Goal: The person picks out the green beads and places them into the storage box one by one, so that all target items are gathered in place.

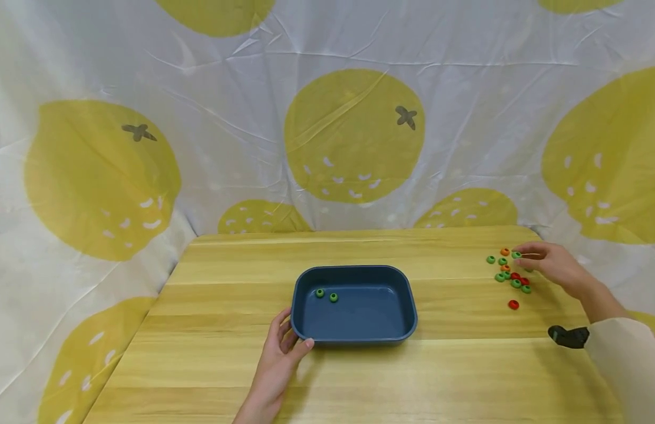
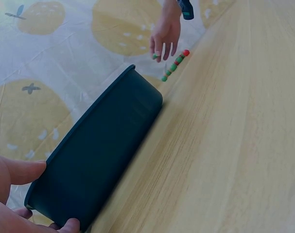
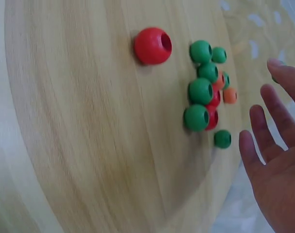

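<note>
A dark blue rectangular tray (image 1: 354,340) stands on the table, with two green beads, one green bead (image 1: 320,292) beside another green bead (image 1: 334,298), on its floor at the left. My left hand (image 1: 278,359) grips its front left corner, thumb at the rim and fingers along the side. Far to the right, my right hand (image 1: 555,268) pinches a green bead (image 1: 516,255) between thumb and fingertip, just above a loose group of beads. In the right wrist view the other fingers of that hand (image 3: 278,155) spread loosely, and the pinched bead is mostly hidden.
Several green, red and orange beads lie near the table's right side; a single red bead (image 1: 513,304) sits apart, closer to me. A dark strap piece (image 1: 568,337) shows at the right sleeve. Behind the wooden table (image 1: 227,330) hangs a lemon-print cloth (image 1: 354,135).
</note>
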A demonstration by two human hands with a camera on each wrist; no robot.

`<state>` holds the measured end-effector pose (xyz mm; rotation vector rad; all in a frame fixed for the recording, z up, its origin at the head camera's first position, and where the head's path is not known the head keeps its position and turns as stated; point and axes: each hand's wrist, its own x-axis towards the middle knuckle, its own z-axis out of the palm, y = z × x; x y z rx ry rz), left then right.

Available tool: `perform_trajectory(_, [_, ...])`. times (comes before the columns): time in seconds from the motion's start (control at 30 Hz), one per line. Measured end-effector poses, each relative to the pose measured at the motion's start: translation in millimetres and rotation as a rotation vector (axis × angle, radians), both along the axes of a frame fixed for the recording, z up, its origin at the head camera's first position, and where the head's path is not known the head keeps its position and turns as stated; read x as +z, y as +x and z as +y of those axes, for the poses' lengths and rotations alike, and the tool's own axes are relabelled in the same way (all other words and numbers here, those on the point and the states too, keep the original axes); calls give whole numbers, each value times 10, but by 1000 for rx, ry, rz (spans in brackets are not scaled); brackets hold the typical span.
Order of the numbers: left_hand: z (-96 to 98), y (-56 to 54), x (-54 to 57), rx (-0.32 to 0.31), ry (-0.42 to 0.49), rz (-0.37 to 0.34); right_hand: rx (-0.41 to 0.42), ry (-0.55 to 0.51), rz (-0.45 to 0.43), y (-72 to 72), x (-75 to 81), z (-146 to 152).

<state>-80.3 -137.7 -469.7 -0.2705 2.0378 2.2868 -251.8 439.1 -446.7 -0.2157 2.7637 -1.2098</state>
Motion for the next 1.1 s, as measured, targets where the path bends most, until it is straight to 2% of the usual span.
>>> perform_trajectory(0.1, [22, -12, -1, -4, -5, 5, 22, -13, -2, -18, 21, -59])
perform_trajectory(0.4, [7, -10, -4, -2, -6, 1, 64, 46, 19, -100, 82, -355])
perform_trajectory(0.9, [12, -4, 7, 0, -19, -12, 191, -16, 41, -249, 134, -922])
perform_trajectory(1.1, [8, -8, 5, 5, -13, -12, 240, -43, 41, -265, 178, -1094])
